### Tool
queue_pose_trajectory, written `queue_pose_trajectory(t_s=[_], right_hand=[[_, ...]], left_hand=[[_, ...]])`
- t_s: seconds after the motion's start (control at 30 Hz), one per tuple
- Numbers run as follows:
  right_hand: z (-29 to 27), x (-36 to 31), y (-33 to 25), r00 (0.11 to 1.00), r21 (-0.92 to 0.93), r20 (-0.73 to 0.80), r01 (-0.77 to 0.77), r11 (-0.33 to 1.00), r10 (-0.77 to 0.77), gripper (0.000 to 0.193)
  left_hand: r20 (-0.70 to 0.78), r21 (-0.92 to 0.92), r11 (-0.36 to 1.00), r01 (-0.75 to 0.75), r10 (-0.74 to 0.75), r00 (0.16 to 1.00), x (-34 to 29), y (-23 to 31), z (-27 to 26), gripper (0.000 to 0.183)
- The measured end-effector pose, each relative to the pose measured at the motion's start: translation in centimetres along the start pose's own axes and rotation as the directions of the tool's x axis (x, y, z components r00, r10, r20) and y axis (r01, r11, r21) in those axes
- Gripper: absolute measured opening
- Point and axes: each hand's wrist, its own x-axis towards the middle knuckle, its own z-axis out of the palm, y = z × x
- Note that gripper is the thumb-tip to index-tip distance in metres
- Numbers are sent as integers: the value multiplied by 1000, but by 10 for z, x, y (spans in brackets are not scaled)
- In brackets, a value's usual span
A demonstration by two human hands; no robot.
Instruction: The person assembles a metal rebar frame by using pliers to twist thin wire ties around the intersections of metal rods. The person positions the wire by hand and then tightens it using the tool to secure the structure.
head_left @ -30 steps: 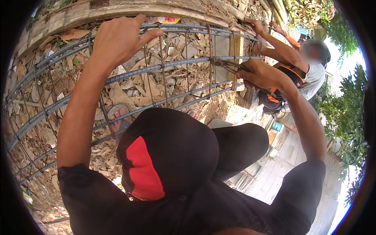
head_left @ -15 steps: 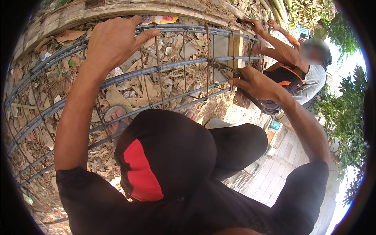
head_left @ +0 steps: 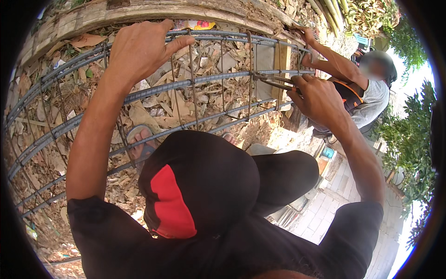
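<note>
A long cage of ribbed steel rebar (head_left: 158,87), with thin stirrups crossing its bars, stretches across in front of my knees. My left hand (head_left: 139,51) grips the far bars of the cage from above; its thumb lies along the steel and the other fingertips are hidden. In my right hand (head_left: 320,100) is a pair of dark metal pincers (head_left: 274,81), fingers wrapped round the handles. Its jaws touch the middle bar where a stirrup (head_left: 250,56) crosses it. Any wire in the jaws is too small to make out.
Dry leaves (head_left: 139,114) and litter cover the ground beneath the cage. A weathered timber beam (head_left: 93,24) runs along the far side. A person in a grey shirt (head_left: 374,100) crouches at the right, one hand near the cage's end. My sandalled foot (head_left: 139,137) is close to the bars.
My right hand has turned over and swung the pincers' handles upward, nearly level with the middle bar. The jaws stay at the same crossing, and my left hand keeps its hold.
</note>
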Motion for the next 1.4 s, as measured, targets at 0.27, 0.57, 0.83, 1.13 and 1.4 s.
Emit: queue_pose_trajectory(t_s=[0.27,0.57,0.83,1.13,1.4], right_hand=[[-4,17,13,972,227,232,-79,971,24,32],[2,4,33,891,-473,-288,188,861,-353,35],[27,4,37,857,490,511,-350,798,62,37],[22,-8,32,912,-237,-341,151,960,-228,38],[51,-12,51,802,687,591,-557,467,87,63]], left_hand=[[40,-1,1000,30,-30,999,2,1,-1,74],[46,16,999,39,-39,998,2,4,-4,73],[74,4,999,48,-48,996,2,6,-6,71],[77,-10,998,54,-53,996,4,6,-8,70],[63,6,999,53,-53,997,3,7,-8,71]])
